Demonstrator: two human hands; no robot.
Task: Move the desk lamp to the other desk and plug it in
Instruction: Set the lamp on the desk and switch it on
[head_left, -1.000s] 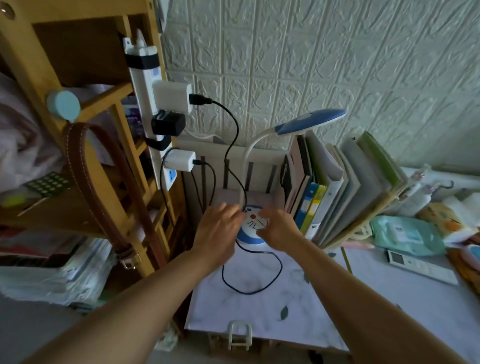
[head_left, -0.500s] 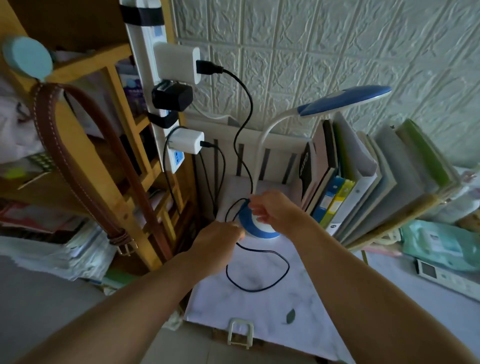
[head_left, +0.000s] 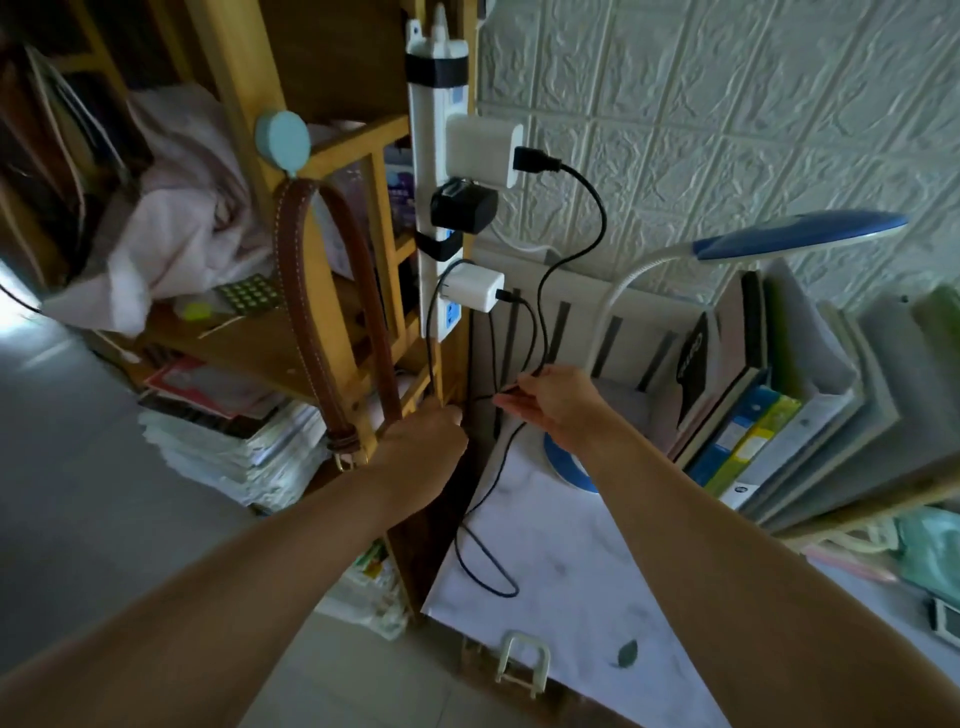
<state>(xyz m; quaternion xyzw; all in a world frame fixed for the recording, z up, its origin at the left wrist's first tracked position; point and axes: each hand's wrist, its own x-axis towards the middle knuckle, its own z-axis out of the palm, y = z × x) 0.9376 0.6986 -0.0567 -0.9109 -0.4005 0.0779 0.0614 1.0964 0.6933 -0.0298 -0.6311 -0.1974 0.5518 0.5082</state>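
Observation:
The desk lamp has a blue head (head_left: 795, 240), a white bent neck and a round blue-rimmed base (head_left: 563, 460) on the marble-patterned desk (head_left: 561, 613). Its black cable (head_left: 485, 566) loops on the desk and rises toward the white power strip (head_left: 434, 218) fixed to the wooden shelf post. My right hand (head_left: 550, 405) pinches a black cable above the base. My left hand (head_left: 421, 457) is curled at the gap beside the shelf post, seemingly on the same cable. Two white adapters and a black one sit in the strip.
A row of books and folders (head_left: 779, 405) stands right of the lamp. A brown leather strap (head_left: 332, 322) hangs from a round blue hook on the wooden shelf (head_left: 291, 358). Stacked papers (head_left: 234, 447) lie on the floor at the left. A white clip (head_left: 522, 670) sits on the desk's front edge.
Both hands left the lamp base and moved up and left to the cables near the shelf post. The view swung left and down.

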